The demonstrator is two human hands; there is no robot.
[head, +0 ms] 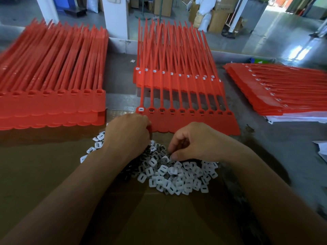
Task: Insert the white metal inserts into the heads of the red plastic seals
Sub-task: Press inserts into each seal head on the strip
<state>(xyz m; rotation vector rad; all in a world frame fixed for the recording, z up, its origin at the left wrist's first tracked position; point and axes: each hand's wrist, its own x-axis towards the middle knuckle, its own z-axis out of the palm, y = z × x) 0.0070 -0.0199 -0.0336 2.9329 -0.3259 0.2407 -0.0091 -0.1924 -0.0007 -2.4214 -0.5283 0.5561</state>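
A strip of red plastic seals (pixel 191 121) lies in front of me, heads in a row; the leftmost head (pixel 141 109) holds a white insert, the others show dark empty slots. A pile of white inserts (pixel 178 175) sits on brown cardboard (pixel 159 218) below it. My left hand (pixel 127 133) hovers over the pile's left side, fingers curled down at the strip's near left corner; what it holds is hidden. My right hand (pixel 196 142) has curled fingers, thumb and forefinger pinching at an insert on top of the pile.
A thick stack of red seals with empty heads (pixel 53 103) stands at the left. Behind the strip lies a stack with inserts fitted (pixel 177 76). Another fitted stack (pixel 276 91) rests at the right on white sheets. The grey table edge runs behind.
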